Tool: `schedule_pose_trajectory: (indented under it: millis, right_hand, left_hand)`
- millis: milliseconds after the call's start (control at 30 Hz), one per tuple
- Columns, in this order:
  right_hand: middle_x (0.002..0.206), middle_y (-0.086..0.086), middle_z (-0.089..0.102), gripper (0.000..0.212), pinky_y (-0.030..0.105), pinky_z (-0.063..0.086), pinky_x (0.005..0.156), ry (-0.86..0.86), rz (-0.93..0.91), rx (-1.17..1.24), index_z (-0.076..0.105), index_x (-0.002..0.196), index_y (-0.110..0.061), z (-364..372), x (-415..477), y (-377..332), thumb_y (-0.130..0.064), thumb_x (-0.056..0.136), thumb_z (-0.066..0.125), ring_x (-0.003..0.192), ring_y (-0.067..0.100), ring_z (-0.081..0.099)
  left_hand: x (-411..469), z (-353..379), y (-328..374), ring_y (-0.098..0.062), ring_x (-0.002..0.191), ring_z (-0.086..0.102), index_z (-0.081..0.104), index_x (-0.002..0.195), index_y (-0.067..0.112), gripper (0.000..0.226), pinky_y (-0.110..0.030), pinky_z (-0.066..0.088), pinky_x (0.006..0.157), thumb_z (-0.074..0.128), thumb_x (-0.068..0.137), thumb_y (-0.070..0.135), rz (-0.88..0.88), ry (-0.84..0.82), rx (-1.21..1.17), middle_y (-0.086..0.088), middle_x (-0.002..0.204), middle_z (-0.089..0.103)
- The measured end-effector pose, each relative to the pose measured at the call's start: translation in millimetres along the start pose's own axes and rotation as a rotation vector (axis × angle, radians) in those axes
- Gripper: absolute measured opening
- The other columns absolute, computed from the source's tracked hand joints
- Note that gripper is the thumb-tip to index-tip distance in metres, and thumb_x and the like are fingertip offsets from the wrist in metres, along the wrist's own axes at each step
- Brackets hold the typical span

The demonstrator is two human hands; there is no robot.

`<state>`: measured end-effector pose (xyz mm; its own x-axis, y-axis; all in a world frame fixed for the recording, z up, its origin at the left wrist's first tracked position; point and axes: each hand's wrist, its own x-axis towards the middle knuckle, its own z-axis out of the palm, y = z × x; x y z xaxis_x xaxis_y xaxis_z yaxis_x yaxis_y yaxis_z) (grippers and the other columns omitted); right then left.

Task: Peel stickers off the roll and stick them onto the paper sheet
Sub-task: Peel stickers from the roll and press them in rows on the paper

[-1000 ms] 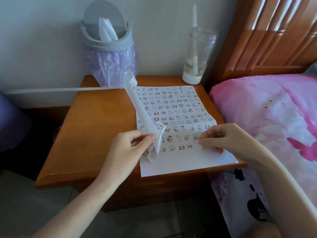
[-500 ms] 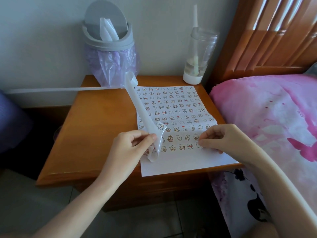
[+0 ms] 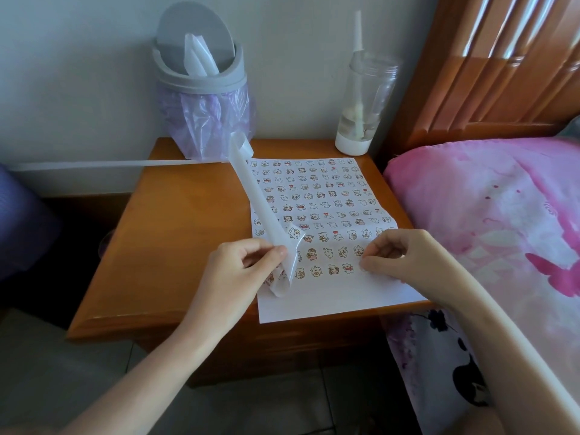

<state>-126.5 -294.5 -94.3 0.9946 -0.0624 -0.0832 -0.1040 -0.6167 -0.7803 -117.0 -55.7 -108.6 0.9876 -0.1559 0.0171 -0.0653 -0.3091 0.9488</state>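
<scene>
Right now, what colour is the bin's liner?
Translucent pale purple liner; head view shows it.

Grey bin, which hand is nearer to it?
Left. The left hand grips the sticker strip in front of the grey bin; the right hand touches the paper sheet, farther right.

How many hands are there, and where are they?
2. The left hand pinches the sticker strip over the left edge of the paper sheet. The right hand rests, fingers curled, on the sheet at the right end of the lowest sticker row. None seem hidden.
</scene>
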Motion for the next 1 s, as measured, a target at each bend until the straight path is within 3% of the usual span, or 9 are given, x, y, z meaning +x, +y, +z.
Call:
schedule_pose_trajectory:
  millis: [133, 333, 467, 600, 700, 800, 867, 1000]
  right_hand:
    - [0.059, -0.008, 0.055, 0.014, 0.018, 0.037, 0.056, 0.018, -0.031, -0.048, 0.068, 0.072, -0.018, 2, 1, 6, -0.026, 0.072, 0.08, 0.052, 0.0, 0.042]
    - [0.06, -0.006, 0.05, 0.021, 0.026, 0.036, 0.058, 0.076, -0.062, -0.046, 0.056, 0.087, -0.021, 3, 4, 13, -0.021, 0.078, 0.075, 0.051, 0.006, 0.04]
    - [0.063, -0.008, 0.05, 0.027, 0.025, 0.036, 0.057, 0.055, -0.052, -0.055, 0.056, 0.088, -0.022, 6, 4, 14, -0.03, 0.074, 0.078, 0.054, 0.005, 0.041]
    - [0.066, -0.008, 0.052, 0.014, 0.016, 0.036, 0.052, 0.103, -0.074, -0.078, 0.058, 0.084, -0.022, 7, 3, 13, -0.021, 0.082, 0.072, 0.05, 0.002, 0.04]
    - [0.079, -0.011, 0.06, 0.007, 0.012, 0.039, 0.055, 0.194, -0.153, -0.005, 0.061, 0.084, -0.027, 13, -2, 3, -0.022, 0.086, 0.066, 0.06, 0.002, 0.047]
    - [0.093, -0.015, 0.068, 0.005, 0.017, 0.048, 0.069, 0.111, -0.26, 0.136, 0.066, 0.091, -0.027, 27, -7, -20, -0.025, 0.088, 0.063, 0.082, 0.002, 0.06]
    - [0.098, -0.012, 0.07, 0.011, 0.021, 0.051, 0.077, 0.006, -0.314, 0.218, 0.067, 0.098, -0.021, 39, -10, -33, -0.022, 0.088, 0.063, 0.091, 0.007, 0.064]
    - [0.091, -0.006, 0.071, 0.014, 0.029, 0.054, 0.08, -0.051, -0.364, 0.34, 0.067, 0.096, -0.016, 52, -11, -43, -0.017, 0.082, 0.07, 0.086, 0.013, 0.067]
  left_hand:
    - [0, 0, 1, 0.006, 0.08, 0.065, 0.074, 0.093, 0.014, 0.016, -0.003, 0.044, 0.06, 0.062, 0.087, 0.021, 0.002, -0.002, 0.012, 0.01, 0.088, 0.073]
    - [-1, 0, 1, 0.007, 0.078, 0.065, 0.075, 0.091, 0.014, 0.015, -0.003, 0.043, 0.058, 0.062, 0.087, 0.021, 0.004, -0.005, 0.021, 0.011, 0.085, 0.073]
    - [0, 0, 1, 0.007, 0.078, 0.065, 0.074, 0.091, 0.015, 0.015, -0.003, 0.043, 0.059, 0.062, 0.087, 0.021, 0.001, -0.014, 0.011, 0.012, 0.085, 0.073]
    - [-1, -1, 1, 0.007, 0.078, 0.065, 0.074, 0.091, 0.017, 0.015, -0.005, 0.045, 0.06, 0.061, 0.088, 0.023, -0.004, -0.02, -0.019, 0.013, 0.086, 0.073]
    - [-1, -3, 3, 0.002, 0.078, 0.066, 0.074, 0.09, 0.019, 0.017, -0.019, 0.051, 0.076, 0.059, 0.088, 0.026, -0.033, -0.023, -0.124, 0.009, 0.084, 0.074]
    - [-2, -4, 6, -0.008, 0.082, 0.067, 0.075, 0.084, 0.021, 0.02, -0.04, 0.052, 0.092, 0.058, 0.088, 0.029, -0.055, -0.005, -0.231, 0.007, 0.081, 0.074]
    - [-4, -3, 9, -0.017, 0.086, 0.067, 0.076, 0.081, 0.02, 0.024, -0.047, 0.05, 0.094, 0.058, 0.084, 0.035, -0.04, 0.005, -0.266, 0.003, 0.081, 0.074]
    - [-6, -2, 11, -0.022, 0.085, 0.068, 0.075, 0.077, 0.021, 0.027, -0.048, 0.052, 0.09, 0.056, 0.081, 0.039, -0.019, 0.033, -0.288, -0.001, 0.08, 0.074]
